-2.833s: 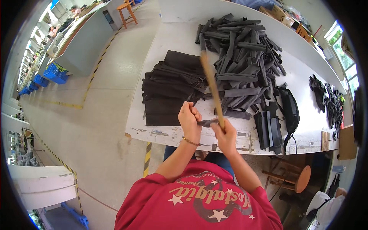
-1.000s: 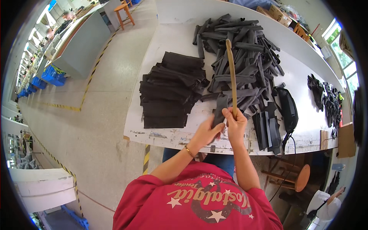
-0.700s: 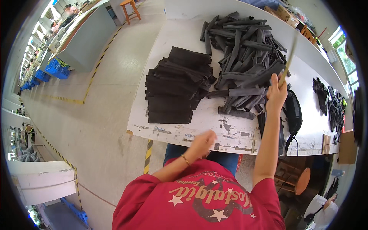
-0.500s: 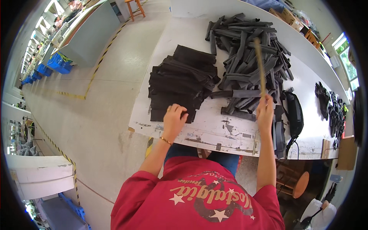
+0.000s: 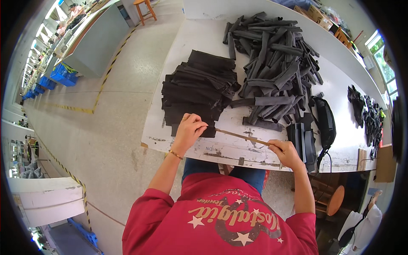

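My right hand [image 5: 285, 154] is closed round one end of a thin wooden stick [image 5: 243, 137]. The stick slants left, just above the table's front part, and its far tip reaches the near right corner of a spread stack of black fabric pieces [image 5: 197, 91]. At that stack's near edge, my left hand [image 5: 190, 132] has its thumb and fingers pinched together on a black fabric piece, close to the stick's tip. Beyond my right hand lies a big heap of dark grey rolled fabric tubes [image 5: 272, 63]; a few tubes lie loose at its near side.
Right of the heap are a black waist bag [image 5: 326, 125] and flat dark strips [image 5: 301, 142]. More black pieces [image 5: 367, 119] lie farther right on the white table [image 5: 204, 151]. A wooden stool [image 5: 333, 199] stands below its right end. Another person's arm [image 5: 372, 202] shows at lower right.
My right hand has swung the stick down from upright to a leftward slant, its tip now at the stack's edge. My left fingers have drawn together at the stack.
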A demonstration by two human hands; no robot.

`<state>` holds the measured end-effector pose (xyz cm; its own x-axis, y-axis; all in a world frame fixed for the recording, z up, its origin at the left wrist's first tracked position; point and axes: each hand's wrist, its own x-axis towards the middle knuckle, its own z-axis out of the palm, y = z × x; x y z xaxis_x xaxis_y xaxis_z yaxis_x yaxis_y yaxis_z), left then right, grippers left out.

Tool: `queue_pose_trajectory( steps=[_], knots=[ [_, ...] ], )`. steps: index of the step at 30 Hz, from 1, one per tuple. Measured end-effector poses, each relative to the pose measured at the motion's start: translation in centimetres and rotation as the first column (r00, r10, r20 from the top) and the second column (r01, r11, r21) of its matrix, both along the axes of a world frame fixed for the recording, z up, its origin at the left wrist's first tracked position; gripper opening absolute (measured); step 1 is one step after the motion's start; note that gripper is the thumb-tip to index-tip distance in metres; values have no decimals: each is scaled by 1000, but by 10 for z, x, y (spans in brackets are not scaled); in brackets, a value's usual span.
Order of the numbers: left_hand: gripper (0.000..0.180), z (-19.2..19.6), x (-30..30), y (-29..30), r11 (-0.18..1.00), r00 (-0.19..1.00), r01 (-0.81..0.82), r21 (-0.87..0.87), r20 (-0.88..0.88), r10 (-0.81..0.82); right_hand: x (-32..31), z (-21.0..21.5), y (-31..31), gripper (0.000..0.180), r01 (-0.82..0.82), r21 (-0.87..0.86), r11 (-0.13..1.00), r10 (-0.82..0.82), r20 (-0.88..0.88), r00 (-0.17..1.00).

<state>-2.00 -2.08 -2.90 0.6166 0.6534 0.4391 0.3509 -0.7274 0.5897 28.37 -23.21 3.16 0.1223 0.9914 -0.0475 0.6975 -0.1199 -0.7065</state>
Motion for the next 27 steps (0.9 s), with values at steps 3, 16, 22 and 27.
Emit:
queue_pose_trajectory(
  steps=[3, 16, 22, 27],
  knots=[
    [10, 5, 7, -3, 999, 999, 29, 36, 20, -29, -6, -3, 5, 18, -13, -20, 1000, 12, -42, 999],
    [25, -10, 44, -58, 507, 413, 426, -750, 659, 628, -116, -73, 34, 30, 75, -92, 993, -110, -472, 875],
    [23, -6, 59, -58, 112, 355, 696, -710, 474, 806, -161, -86, 20, 19, 282, 90, 955, -250, -264, 931],
    [22, 5, 56, -42, 159, 339, 625, -764, 449, 826, -157, -85, -9, 11, 202, -40, 978, -206, -253, 945]
  ],
)
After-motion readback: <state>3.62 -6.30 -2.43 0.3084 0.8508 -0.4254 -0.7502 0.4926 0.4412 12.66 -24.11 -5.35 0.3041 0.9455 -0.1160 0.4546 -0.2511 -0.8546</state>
